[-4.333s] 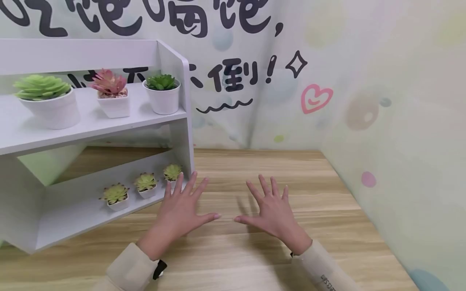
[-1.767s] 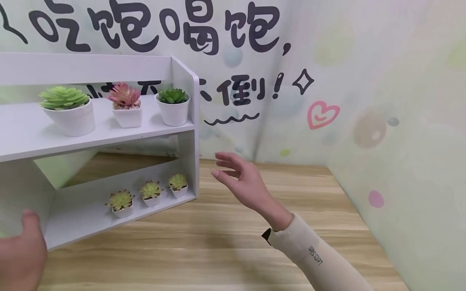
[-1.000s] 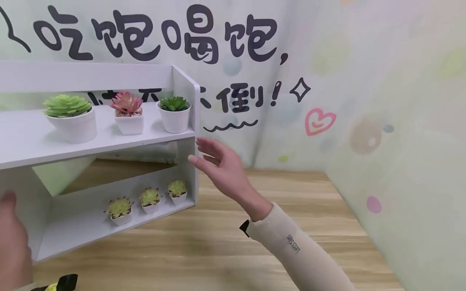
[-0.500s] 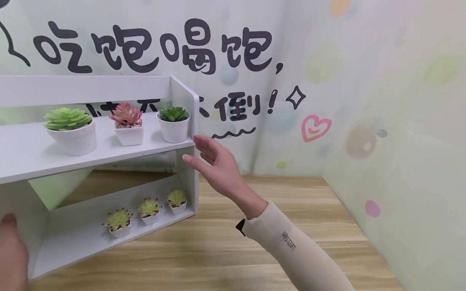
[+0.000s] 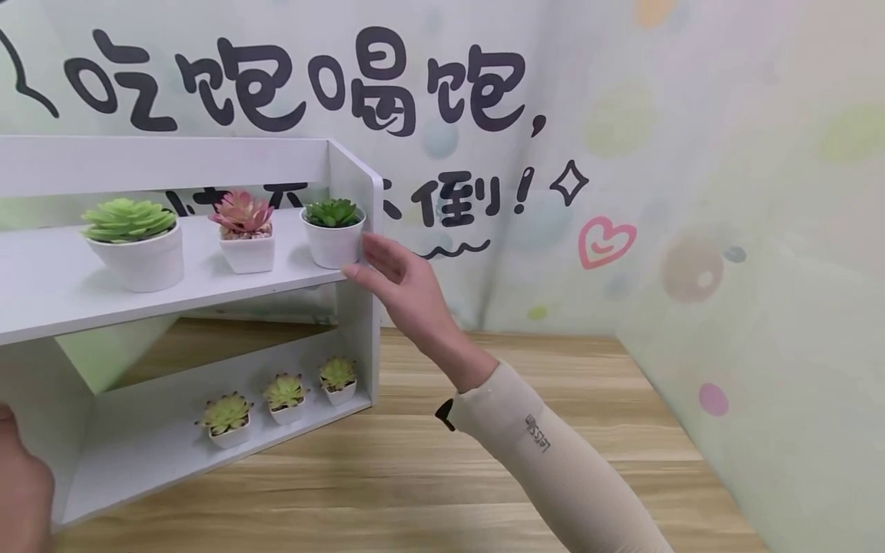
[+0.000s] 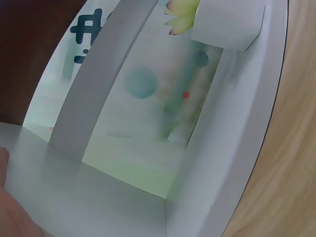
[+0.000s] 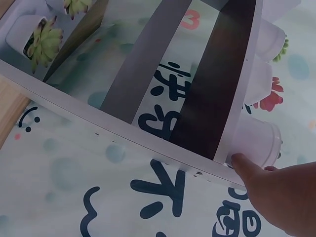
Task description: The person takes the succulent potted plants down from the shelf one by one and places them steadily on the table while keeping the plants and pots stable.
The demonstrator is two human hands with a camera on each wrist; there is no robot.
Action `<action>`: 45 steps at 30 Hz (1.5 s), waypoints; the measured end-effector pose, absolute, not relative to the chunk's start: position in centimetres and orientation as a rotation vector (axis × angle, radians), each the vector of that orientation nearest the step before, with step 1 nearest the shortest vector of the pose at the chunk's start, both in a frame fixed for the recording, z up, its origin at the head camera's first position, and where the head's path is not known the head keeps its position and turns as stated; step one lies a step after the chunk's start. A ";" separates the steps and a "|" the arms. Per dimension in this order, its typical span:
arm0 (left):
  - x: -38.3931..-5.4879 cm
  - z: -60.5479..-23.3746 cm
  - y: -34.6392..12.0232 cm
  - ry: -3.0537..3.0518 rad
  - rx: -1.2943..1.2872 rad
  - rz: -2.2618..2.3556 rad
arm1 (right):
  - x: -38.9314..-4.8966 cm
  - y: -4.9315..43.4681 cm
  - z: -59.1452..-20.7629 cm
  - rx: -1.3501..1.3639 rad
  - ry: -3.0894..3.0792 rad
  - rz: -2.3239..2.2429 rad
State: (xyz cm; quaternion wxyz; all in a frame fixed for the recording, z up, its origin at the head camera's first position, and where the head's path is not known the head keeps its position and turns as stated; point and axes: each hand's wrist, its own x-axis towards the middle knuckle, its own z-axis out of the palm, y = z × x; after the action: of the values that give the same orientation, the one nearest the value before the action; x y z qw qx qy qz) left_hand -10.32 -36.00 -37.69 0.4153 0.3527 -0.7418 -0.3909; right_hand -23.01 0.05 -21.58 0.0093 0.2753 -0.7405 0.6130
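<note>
My right hand (image 5: 415, 299) reaches over the right end of a white two-tier shelf (image 5: 207, 303). Its fingertips are at the right side of a dark green succulent (image 5: 332, 213) in a round white pot (image 5: 332, 244); the thumb lies by the pot's base. In the right wrist view, the thumb (image 7: 240, 162) touches or nearly touches that pot (image 7: 256, 143). My left hand (image 5: 24, 491), cut off by the frame, is by the shelf's left panel (image 5: 51, 392); its other fingers are hidden.
On the upper tier stand a pink succulent (image 5: 242, 215) in a square pot and a large light green succulent (image 5: 131, 221). The lower tier holds three small yellow-green succulents (image 5: 283, 393). The shelf stands on a wooden table (image 5: 518, 461) before a printed wall (image 5: 691, 153).
Both hands have left their spread pose over the table. The left went to the shelf's left panel; the right rose leftward to the dark green succulent's pot. The plants keep their places.
</note>
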 end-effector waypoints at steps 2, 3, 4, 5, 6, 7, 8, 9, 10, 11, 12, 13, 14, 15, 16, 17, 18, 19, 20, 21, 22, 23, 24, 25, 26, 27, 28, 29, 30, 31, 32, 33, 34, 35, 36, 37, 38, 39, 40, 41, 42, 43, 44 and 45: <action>-10.3 -37.6 -35.9 -1.866 0.867 -0.980 | -23.1 0.0 -21.5 0.841 -2.339 1.914; -10.2 -37.6 -35.9 -1.870 0.866 -0.975 | -23.1 -0.1 -21.4 0.833 -2.350 1.914; -10.2 -37.6 -35.8 -1.874 0.867 -0.973 | -23.2 -0.1 -21.4 0.830 -2.355 1.916; -10.1 -37.5 -35.7 -1.881 0.866 -0.991 | -23.2 -0.2 -21.4 0.828 -2.361 1.913; -10.1 -37.4 -35.7 -1.882 0.869 -1.006 | -23.2 -0.2 -21.4 0.830 -2.365 1.908; -10.0 -37.4 -35.6 -1.882 0.881 -1.022 | -23.3 -0.3 -21.4 0.833 -2.365 1.907; -10.0 -37.5 -35.6 -1.875 0.890 -1.036 | -23.3 -0.3 -21.4 0.834 -2.364 1.901; -10.1 -37.7 -35.8 -1.882 0.902 -1.049 | -23.3 -0.4 -21.5 0.837 -2.362 1.894; -10.2 -38.0 -36.2 -1.881 0.918 -1.063 | -23.3 -0.5 -21.5 0.836 -2.362 1.889; -10.3 -38.4 -36.6 -1.879 0.927 -1.076 | -23.3 -0.6 -21.6 0.837 -2.361 1.885; -10.4 -38.8 -37.0 -1.870 0.941 -1.085 | -23.3 -0.7 -21.6 0.838 -2.364 1.877; -10.5 -39.1 -37.3 -1.883 0.947 -1.086 | -23.3 -0.8 -21.6 0.834 -2.367 1.870; -10.5 -39.5 -37.7 -1.893 0.946 -1.090 | -23.3 -1.0 -21.6 0.827 -2.368 1.864; -10.6 -39.8 -38.0 -1.906 0.948 -1.090 | -23.3 -1.1 -21.6 0.823 -2.366 1.865; -10.6 -40.0 -38.0 -1.905 0.958 -1.081 | -23.3 -1.2 -21.7 0.812 -2.363 1.867; -10.5 -39.9 -37.8 -1.903 0.963 -1.076 | -23.3 -1.4 -21.7 0.801 -2.359 1.866; -10.4 -39.9 -37.7 -1.899 0.965 -1.073 | -23.3 -1.6 -21.7 0.783 -2.358 1.860; -10.3 -39.9 -37.6 -1.901 0.960 -1.055 | -23.3 -1.8 -21.7 0.761 -2.353 1.858; -10.2 -39.9 -37.5 -1.888 0.958 -1.047 | -23.3 -2.0 -21.7 0.741 -2.347 1.850; -10.1 -39.8 -37.3 -1.869 0.959 -1.032 | -23.2 -2.2 -21.7 0.723 -2.343 1.834; -10.1 -39.8 -37.2 -1.852 0.960 -1.025 | -23.2 -2.5 -21.7 0.703 -2.339 1.809; -10.0 -39.8 -37.3 -1.844 0.953 -1.033 | -23.1 -2.8 -21.6 0.685 -2.336 1.777; -9.9 -39.8 -37.3 -1.837 0.944 -1.039 | -23.1 -3.1 -21.6 0.673 -2.330 1.748; -9.9 -39.8 -37.3 -1.830 0.945 -1.035 | -23.1 -3.4 -21.6 0.658 -2.330 1.698; -10.0 -39.8 -37.4 -1.820 0.945 -1.037 | -23.0 -3.7 -21.6 0.642 -2.327 1.640; -10.0 -39.9 -37.4 -1.813 0.947 -1.035 | -23.0 -4.0 -21.6 0.627 -2.323 1.586; -10.1 -40.0 -37.4 -1.808 0.956 -1.035 | -23.1 -4.3 -21.6 0.612 -2.317 1.540; -10.1 -40.0 -37.4 -1.790 0.975 -1.048 | -23.1 -4.6 -21.6 0.597 -2.316 1.493; -10.2 -40.1 -37.3 -1.771 0.995 -1.069 | -23.2 -4.8 -21.6 0.577 -2.318 1.444; -10.2 -40.1 -37.3 -1.742 1.023 -1.109 | -23.2 -5.0 -21.5 0.555 -2.324 1.399; -10.2 -40.0 -37.2 -1.712 1.057 -1.174 | -23.2 -5.3 -21.5 0.537 -2.326 1.378; -10.2 -39.9 -37.1 -1.677 1.081 -1.223 | -23.2 -5.4 -21.5 0.524 -2.331 1.360; -10.1 -39.8 -37.0 -1.642 1.114 -1.280 | -23.2 -5.6 -21.5 0.515 -2.334 1.349; -10.1 -39.7 -37.0 -1.606 1.142 -1.347 | -23.2 -5.8 -21.4 0.511 -2.339 1.334; -10.0 -39.5 -36.9 -1.588 1.152 -1.397 | -23.2 -5.9 -21.4 0.508 -2.342 1.326; -9.9 -39.4 -36.8 -1.572 1.161 -1.442 | -23.2 -6.0 -21.4 0.516 -2.338 1.326; -9.9 -39.2 -36.7 -1.566 1.148 -1.461 | -23.3 -6.1 -21.3 0.523 -2.336 1.322; -9.9 -39.2 -36.7 -1.562 1.114 -1.454 | -23.4 -6.2 -21.2 0.530 -2.334 1.320; -9.8 -39.1 -36.6 -1.558 1.091 -1.464 | -23.5 -6.3 -21.2 0.537 -2.331 1.329; -9.7 -39.0 -36.5 -1.551 1.064 -1.478 | -23.6 -6.4 -21.1 0.538 -2.334 1.336; -9.7 -38.9 -36.5 -1.543 1.034 -1.482 | -23.7 -6.4 -21.0 0.537 -2.339 1.352; -9.7 -38.9 -36.4 -1.534 1.015 -1.490 | -23.8 -6.5 -20.8 0.536 -2.344 1.367; -9.6 -38.9 -36.5 -1.527 0.984 -1.478 | -23.9 -6.5 -20.7 0.533 -2.355 1.383; -9.6 -38.9 -36.6 -1.518 0.970 -1.478 | -24.0 -6.6 -20.6 0.530 -2.364 1.399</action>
State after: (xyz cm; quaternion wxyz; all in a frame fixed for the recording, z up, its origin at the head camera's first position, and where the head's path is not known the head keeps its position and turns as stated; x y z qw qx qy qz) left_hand -9.62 -36.57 -38.87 0.3946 0.3824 -0.5987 -0.5828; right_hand -24.04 -6.59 -20.57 0.1710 0.1865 -0.8326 0.4927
